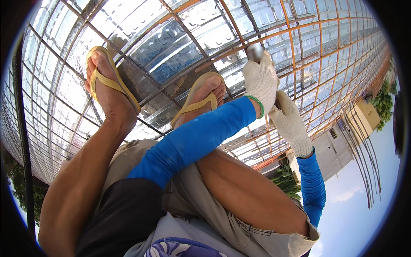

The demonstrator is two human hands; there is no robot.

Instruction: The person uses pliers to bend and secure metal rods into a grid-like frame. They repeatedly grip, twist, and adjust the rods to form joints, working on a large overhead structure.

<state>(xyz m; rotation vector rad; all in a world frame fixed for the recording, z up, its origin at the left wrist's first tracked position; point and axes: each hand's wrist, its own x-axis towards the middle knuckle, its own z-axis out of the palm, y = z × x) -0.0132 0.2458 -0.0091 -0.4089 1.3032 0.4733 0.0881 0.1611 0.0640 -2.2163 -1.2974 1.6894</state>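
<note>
My left hand, in a white knit glove with a green cuff, is closed above the rusty rebar grid. A blurred grey-white patch shows at its far side, and whatever it grips is hidden. Close beside it, on the near right, my right hand wears a similar glove. Its fingers are curled, with a small dark gap by the thumb, and its contents are too hidden to name. Crossing bars lie beneath both hands, over shiny ribbed metal sheets. Blue sleeves cover both forearms.
My feet, in yellow flip-flops, rest on the bars left of the hands. Several upright bars stick out at the right, near a pale building and trees. A dark pole runs along the left edge.
</note>
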